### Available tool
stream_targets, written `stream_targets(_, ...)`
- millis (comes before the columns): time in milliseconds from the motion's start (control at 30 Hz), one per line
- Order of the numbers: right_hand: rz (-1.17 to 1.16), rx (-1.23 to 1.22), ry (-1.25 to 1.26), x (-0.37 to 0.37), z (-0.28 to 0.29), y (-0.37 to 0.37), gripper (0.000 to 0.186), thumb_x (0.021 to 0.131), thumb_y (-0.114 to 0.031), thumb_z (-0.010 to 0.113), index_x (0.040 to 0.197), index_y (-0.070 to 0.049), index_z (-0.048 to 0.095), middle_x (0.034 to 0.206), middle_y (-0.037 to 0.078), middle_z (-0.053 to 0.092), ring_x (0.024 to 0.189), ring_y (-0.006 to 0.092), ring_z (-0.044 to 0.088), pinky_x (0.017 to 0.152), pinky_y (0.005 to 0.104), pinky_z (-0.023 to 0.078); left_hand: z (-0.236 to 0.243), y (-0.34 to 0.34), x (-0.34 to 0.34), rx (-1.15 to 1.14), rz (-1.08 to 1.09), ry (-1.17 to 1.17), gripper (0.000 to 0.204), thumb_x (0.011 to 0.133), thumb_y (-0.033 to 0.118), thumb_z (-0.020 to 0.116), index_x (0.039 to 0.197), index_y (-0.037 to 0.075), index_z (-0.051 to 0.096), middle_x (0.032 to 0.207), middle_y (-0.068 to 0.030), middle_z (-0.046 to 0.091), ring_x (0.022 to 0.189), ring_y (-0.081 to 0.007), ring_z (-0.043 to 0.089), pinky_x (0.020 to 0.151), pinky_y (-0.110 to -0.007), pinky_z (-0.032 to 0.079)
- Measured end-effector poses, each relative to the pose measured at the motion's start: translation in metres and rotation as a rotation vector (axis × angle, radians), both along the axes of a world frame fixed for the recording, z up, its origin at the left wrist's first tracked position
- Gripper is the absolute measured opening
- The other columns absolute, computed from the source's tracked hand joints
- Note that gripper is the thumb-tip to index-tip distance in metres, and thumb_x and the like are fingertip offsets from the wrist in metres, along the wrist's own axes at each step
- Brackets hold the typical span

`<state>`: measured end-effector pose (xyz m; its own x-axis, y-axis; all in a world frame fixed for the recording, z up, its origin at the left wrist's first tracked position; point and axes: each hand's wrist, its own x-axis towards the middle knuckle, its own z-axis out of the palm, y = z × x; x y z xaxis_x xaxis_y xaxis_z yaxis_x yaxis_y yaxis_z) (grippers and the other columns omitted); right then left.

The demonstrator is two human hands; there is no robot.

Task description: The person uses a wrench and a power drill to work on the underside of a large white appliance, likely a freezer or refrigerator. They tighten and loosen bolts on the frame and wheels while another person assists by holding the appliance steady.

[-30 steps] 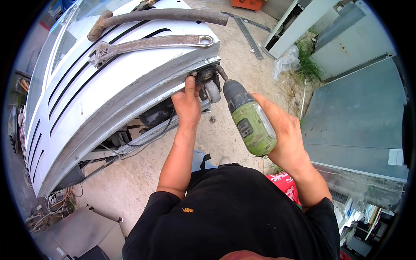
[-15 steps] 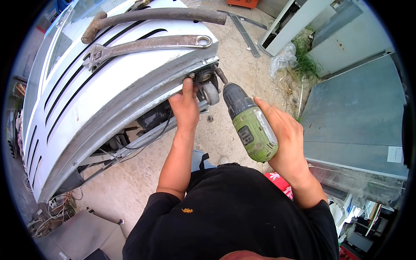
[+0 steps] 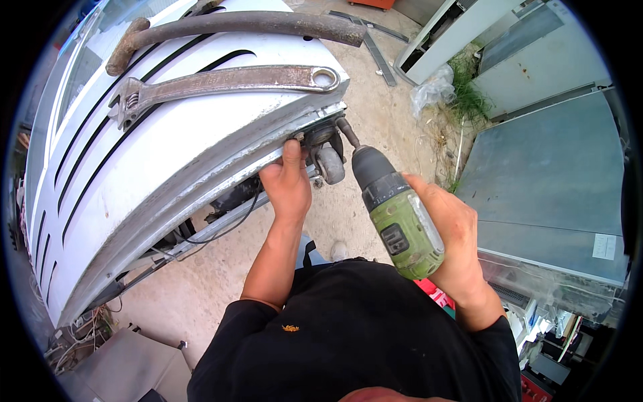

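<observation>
My left hand (image 3: 288, 184) grips the caster bracket (image 3: 313, 125) under the lower rail of a white slotted cabinet (image 3: 114, 187), thumb pressed up beside a bolt, other fingers mostly hidden. A grey caster wheel (image 3: 329, 166) hangs beside it. My right hand (image 3: 452, 234) is closed around a green cordless drill (image 3: 402, 228), whose socket bit (image 3: 348, 134) reaches up to the bracket's right side; whether it sits on a fastener I cannot tell. On the cabinet lie a rusty adjustable wrench (image 3: 228, 82) and a hammer (image 3: 248, 27).
Dark machinery and a cable (image 3: 234, 224) show beneath the cabinet. Metal strips (image 3: 382, 60), a plastic bag (image 3: 432, 90) and weeds lie on the concrete floor. Grey panels (image 3: 536, 187) stand at the right; a grey casing (image 3: 134, 365) is at lower left.
The cabinet, its tools and the caster appear slightly lower in the picture. The drill and my right hand have shifted down and right with them. Both grips are the same.
</observation>
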<state>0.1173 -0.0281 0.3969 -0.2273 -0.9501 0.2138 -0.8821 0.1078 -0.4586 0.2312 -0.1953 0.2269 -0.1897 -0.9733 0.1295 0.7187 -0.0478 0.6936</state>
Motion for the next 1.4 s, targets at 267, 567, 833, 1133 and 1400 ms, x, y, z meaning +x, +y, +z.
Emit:
stream_targets(267,0.001,0.028,-0.084,0.000,-0.008,0.001,0.060,0.064,-0.005,0.077,0.121,0.001,0.061,0.090,0.018,0.066,0.081,0.0382,0.066,0.072,0.0385,0.052,0.005,0.005,0.003,-0.023,0.025,-0.054,0.039,0.099,0.026,0.067,0.128,0.002,0.056,0.118,-0.0045,0.062,0.099,-0.0116,0.057,0.085,-0.029,0.048)
stream_targets(567,0.038,-0.101,0.039,-0.006,-0.011,0.015,0.057,0.070,-0.001,0.072,0.125,-0.003,0.059,0.097,0.015,0.065,0.089,0.0370,0.065,0.074,0.0427,0.052,0.007,0.005,0.001,0.009,-0.009,-0.083,0.035,0.100,0.025,0.065,0.123,-0.001,0.058,0.113,-0.0056,0.063,0.095,-0.0112,0.058,0.082,-0.030,0.049)
stream_targets(833,0.008,-0.135,-0.132,-0.015,-0.012,0.089,0.059,0.070,-0.001,0.074,0.128,-0.003,0.060,0.101,0.017,0.067,0.093,0.0379,0.067,0.078,0.0412,0.053,0.048,0.040,0.020,0.234,-0.418,-0.243,0.053,0.101,0.052,0.054,0.119,0.003,0.060,0.110,-0.0107,0.067,0.104,-0.0198,0.065,0.080,-0.031,0.052)
stream_targets(1133,-0.122,-0.115,-0.411,-0.027,-0.091,0.153,0.052,0.073,0.004,0.073,0.124,0.001,0.063,0.109,0.023,0.069,0.102,0.0377,0.068,0.089,0.0373,0.052,0.062,0.031,0.005,0.201,-0.396,-0.512,0.036,0.104,0.039,0.049,0.092,0.005,0.052,0.075,-0.0060,0.052,0.049,-0.0074,0.031,0.045,-0.023,0.028)
stream_targets(1400,-0.248,-0.160,-0.528,-0.057,-0.117,0.182,0.037,0.077,0.002,0.074,0.113,0.003,0.065,0.097,0.016,0.071,0.087,0.0242,0.068,0.082,0.0336,0.051,0.057,0.034,-0.020,0.558,-0.581,0.051,0.037,0.101,0.042,0.046,0.093,0.006,0.050,0.069,-0.0016,0.045,0.047,-0.0077,0.031,0.040,-0.023,0.026)
